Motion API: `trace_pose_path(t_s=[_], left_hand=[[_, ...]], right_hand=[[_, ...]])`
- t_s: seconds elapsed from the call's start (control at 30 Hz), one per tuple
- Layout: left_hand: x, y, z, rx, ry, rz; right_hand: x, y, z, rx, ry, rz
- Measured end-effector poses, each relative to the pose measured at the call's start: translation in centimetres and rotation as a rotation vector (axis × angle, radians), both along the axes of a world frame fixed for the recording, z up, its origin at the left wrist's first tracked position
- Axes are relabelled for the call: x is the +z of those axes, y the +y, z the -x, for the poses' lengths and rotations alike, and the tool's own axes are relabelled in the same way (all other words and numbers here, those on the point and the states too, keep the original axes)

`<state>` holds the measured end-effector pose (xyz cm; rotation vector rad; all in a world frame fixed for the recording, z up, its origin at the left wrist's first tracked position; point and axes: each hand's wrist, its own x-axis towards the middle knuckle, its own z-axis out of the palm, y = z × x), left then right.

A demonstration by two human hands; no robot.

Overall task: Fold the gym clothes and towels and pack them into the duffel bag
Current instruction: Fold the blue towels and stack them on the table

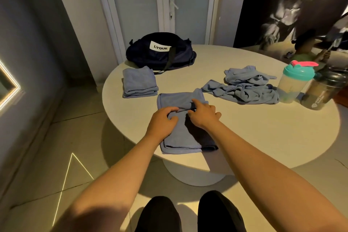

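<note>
- Folding is partly done and packing has not begun, as far as I can judge: nothing shows going into the duffel bag [161, 52], which sits at the far left of the bench [244, 137].
- Done: a folded stack [139, 83] of blue cloth lies squared up just in front of the bag.
- In hand: one blue towel [178, 133] lies flat at the near edge of the bench, part-folded, with a crease across its middle.
- The left grip [163, 118] is clamped on that towel, its fingers curled round the raised fold.
- The right grip [203, 113] meets the same fold from the other side. One finger lies along the crease and the rest are bent, so it looks pinched on the cloth.
- Left to do: a crumpled heap [244, 88] of blue cloth lies unfolded to the right, well apart from the stack. Then everything needs packing.
- Count: one bag, one towel under the hands, one folded stack showing several layers and one heap. How many pieces are in either, I cannot tell.
- Two shaker bottles stand at the right rim: a teal-lidded bottle [295, 84] and a dark bottle [325, 90], close beside each other.
</note>
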<state>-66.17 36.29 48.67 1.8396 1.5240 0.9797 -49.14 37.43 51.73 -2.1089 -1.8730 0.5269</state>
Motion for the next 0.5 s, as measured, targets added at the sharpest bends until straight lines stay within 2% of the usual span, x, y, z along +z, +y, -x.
trace_pose_path(t_s=[0.13, 0.2, 0.3, 0.37, 0.4, 0.47, 0.5], left_hand=[[-1.3, 0.1, 0.7, 0.049, -0.036, -0.058], [-1.7, 0.3, 1.0, 0.078, -0.061, -0.046], [-1.7, 0.5, 1.1, 0.123, -0.144, -0.048], [-1.5, 0.7, 1.2, 0.165, -0.182, -0.075], [-1.4, 0.8, 1.2, 0.186, -0.179, -0.087], [-1.5, 1.0, 1.2, 0.204, -0.16, -0.092], [-1.7, 1.1, 1.3, 0.206, -0.146, -0.088]], right_hand=[[0.5, 1.8, 1.7, -0.114, -0.062, 0.078], [0.2, 2.4, 2.1, -0.145, -0.095, 0.037], [-0.7, 3.4, 2.5, -0.141, -0.139, -0.28], [-0.2, 3.8, 3.6, -0.02, -0.003, -0.504], [0.3, 4.1, 4.2, 0.091, 0.14, -0.533], [1.3, 3.7, 5.6, 0.328, 0.434, -0.376], [1.4, 3.7, 5.9, 0.425, 0.435, -0.301]])
